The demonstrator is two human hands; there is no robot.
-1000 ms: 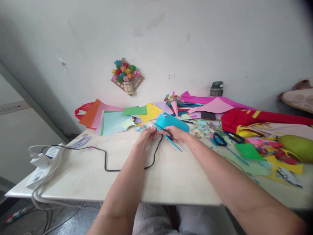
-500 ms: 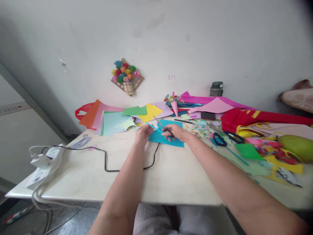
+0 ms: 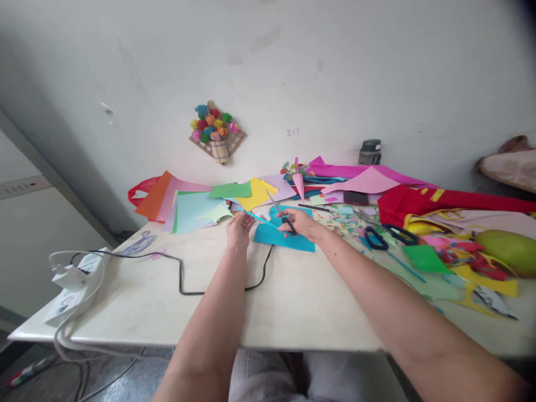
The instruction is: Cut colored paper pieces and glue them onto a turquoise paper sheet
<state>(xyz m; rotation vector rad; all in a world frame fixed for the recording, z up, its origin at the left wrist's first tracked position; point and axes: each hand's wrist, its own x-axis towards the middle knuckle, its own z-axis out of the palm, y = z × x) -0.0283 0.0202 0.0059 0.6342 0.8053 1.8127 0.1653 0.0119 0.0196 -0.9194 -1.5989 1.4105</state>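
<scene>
My right hand (image 3: 300, 222) is closed around a pair of scissors (image 3: 275, 203), with the dark handles in the fingers and the blades pointing up and to the left. A narrow blue paper strip (image 3: 260, 217) stretches between my hands. My left hand (image 3: 240, 226) grips it near its left end, and its right end reaches the fingers of my right hand. I cannot tell whether those fingers also hold it. Below them, a blue paper sheet (image 3: 304, 242) lies flat on the table, partly covered by my right hand.
Coloured paper sheets (image 3: 195, 209) lie at the back left. On the right are small paper scraps (image 3: 347, 223), large dark-handled scissors (image 3: 377, 239), a red cloth (image 3: 402, 201) and a green mango-like fruit (image 3: 508, 252). A black cable (image 3: 181, 273) crosses the table from a power strip (image 3: 86, 279).
My left hand has shifted slightly left. The scissors in my right hand have turned a little more upright, and their tips have moved up and right.
</scene>
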